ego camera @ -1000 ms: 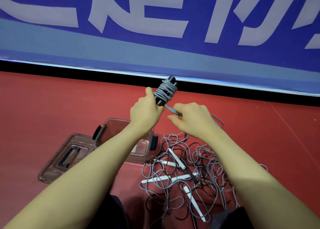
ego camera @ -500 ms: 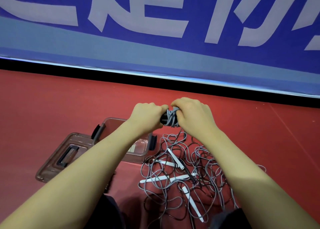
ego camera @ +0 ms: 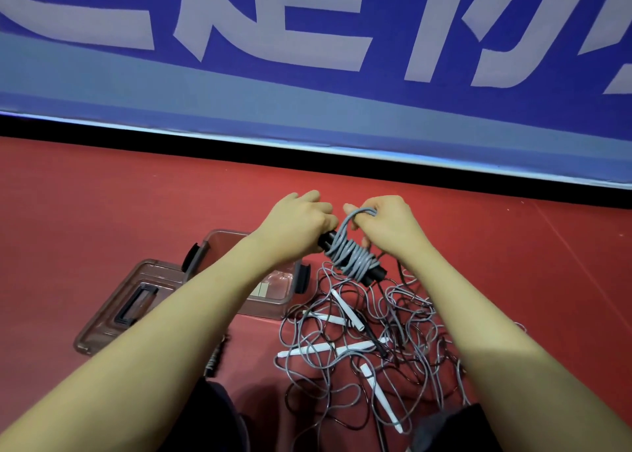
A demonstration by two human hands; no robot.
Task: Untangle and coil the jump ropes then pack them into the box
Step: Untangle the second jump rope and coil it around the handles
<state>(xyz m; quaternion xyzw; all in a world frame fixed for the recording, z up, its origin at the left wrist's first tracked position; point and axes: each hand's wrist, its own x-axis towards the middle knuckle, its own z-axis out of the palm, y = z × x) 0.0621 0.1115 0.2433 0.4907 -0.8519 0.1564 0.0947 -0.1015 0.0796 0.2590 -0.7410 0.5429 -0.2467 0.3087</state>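
My left hand (ego camera: 297, 227) grips the upper end of a pair of black jump-rope handles (ego camera: 374, 275) that slant down to the right. Grey rope (ego camera: 352, 256) is wound round them in several turns. My right hand (ego camera: 388, 227) holds the last loop of that grey rope, hooked over its fingers just above the bundle. Below lies a tangled pile of grey and black ropes (ego camera: 372, 349) with several white handles (ego camera: 345, 309). The clear brownish box (ego camera: 270, 304) stands open on the red floor, left of the pile, partly behind my left forearm.
The box lid (ego camera: 119, 308) lies flat to the left of the box. A dark coiled rope end (ego camera: 215, 356) lies under my left forearm. A blue banner with white lettering (ego camera: 307, 58) runs along the floor's far edge. My knees (ego camera: 451, 431) are at the bottom.
The wound bundle came down from upright to a slant between my hands. My right hand moved from pulling the rope end, to covering the bundle, to holding a loop above it.
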